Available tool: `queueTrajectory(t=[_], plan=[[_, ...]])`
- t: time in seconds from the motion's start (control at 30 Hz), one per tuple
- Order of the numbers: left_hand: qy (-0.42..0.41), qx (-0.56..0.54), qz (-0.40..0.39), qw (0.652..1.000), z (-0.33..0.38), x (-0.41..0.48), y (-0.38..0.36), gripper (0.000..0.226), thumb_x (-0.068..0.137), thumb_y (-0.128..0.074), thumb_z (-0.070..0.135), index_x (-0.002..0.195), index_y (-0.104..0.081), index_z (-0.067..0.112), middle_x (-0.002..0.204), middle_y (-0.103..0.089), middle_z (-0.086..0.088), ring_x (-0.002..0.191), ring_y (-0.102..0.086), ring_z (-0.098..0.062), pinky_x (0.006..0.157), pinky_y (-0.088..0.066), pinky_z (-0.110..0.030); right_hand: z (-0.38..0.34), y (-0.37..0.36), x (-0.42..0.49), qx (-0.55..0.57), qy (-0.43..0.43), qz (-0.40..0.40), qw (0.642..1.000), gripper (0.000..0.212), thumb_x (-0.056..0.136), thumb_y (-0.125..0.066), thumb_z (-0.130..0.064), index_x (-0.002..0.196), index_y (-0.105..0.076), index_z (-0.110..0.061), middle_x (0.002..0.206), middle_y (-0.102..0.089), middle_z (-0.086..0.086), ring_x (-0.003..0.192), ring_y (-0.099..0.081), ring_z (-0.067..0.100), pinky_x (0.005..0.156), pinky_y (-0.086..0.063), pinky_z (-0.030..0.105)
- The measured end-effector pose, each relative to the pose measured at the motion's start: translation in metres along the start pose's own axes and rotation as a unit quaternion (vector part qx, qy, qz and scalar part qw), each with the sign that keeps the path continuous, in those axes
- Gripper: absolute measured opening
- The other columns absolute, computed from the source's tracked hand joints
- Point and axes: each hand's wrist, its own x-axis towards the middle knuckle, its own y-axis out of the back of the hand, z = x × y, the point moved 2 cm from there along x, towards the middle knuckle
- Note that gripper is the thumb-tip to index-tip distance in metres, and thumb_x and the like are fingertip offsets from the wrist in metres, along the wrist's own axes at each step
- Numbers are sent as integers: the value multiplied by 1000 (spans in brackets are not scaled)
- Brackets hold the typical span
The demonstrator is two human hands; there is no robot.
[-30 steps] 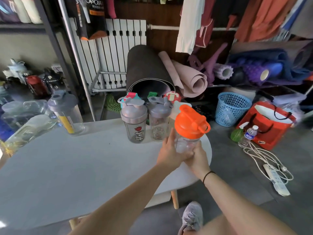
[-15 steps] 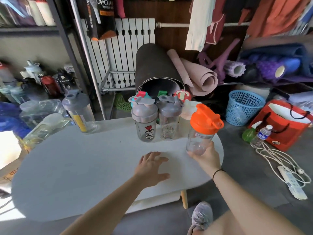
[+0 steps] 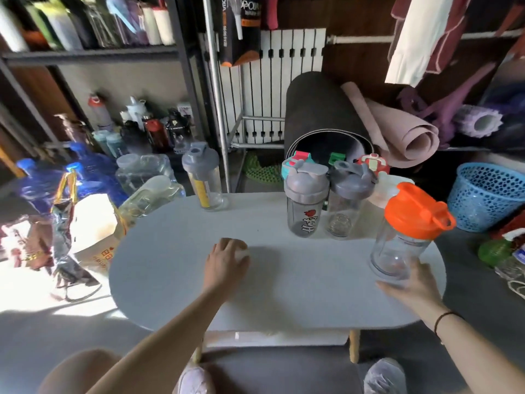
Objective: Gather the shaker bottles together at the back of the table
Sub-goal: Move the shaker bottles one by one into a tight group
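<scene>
My right hand point(image 3: 412, 285) grips the base of a clear shaker bottle with an orange lid point(image 3: 409, 231), tilted over the right part of the white oval table point(image 3: 170, 265). Just behind it stands a group: a smoky bottle with a grey lid and red logo point(image 3: 304, 206), a clear grey-lidded bottle point(image 3: 345, 200) and a white-lidded one point(image 3: 387, 191). Alone at the back left edge stands a grey-lidded bottle with a yellow insert point(image 3: 203, 180). My left hand point(image 3: 227, 260) lies on the table's middle, fingers curled, holding nothing.
Rolled mats point(image 3: 321, 115) lean behind the table, with more coloured bottle lids point(image 3: 372, 163) in front of them. A blue basket point(image 3: 485, 194) sits on the floor at right. Large water jugs point(image 3: 145, 172) and bags point(image 3: 85, 231) crowd the left side. My shoes show below the front edge.
My left hand has let go of the orange-lidded bottle and slid left across the table, its fingers curling. My right hand keeps the bottle, now lower and further right.
</scene>
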Motion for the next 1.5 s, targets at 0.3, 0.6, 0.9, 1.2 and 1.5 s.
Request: queueTrajectory(t=[0.3,0.6,0.9,1.2,1.5], plan=[[207,-249,128,937,-29,87,70,95,72,-80,28,147,-22,27,147,-34,-16,133,-39,-31,106,-34,-40,16,-8,13,34,-24,-6,999,71,54,-94,-26,113,-56,-14,104,-65,17,94,-62,35,81,-51,48],[132,-347,121,921,-7,159,72,121,63,-86,18,151,-5,30,158,-20,-5,142,-27,-23,115,-27,-43,2,-10,12,9,-37,31,999,70,62,-86,-44,121,-59,-19,110,-67,12,106,-61,34,90,-50,43],[223,-228,113,941,-22,169,70,92,69,-80,40,144,-31,23,143,-33,-10,127,-44,-34,106,-41,-48,0,-9,6,28,-70,21,997,71,62,-86,-44,124,-56,-27,108,-54,8,108,-55,30,92,-46,39],[162,-293,118,935,-20,130,70,77,63,-82,43,122,-40,17,115,-53,8,110,-58,-24,91,-50,-41,-3,-8,3,3,-75,15,997,71,65,-83,-46,126,-52,-26,106,-47,3,116,-50,32,92,-45,39],[29,-340,-67,938,44,4,57,82,50,-80,58,123,-44,45,118,-61,16,107,-61,-18,89,-53,-43,-7,-8,-1,0,-83,29,996,80,62,-84,-45,130,-49,-22,115,-53,8,117,-52,31,92,-44,35]])
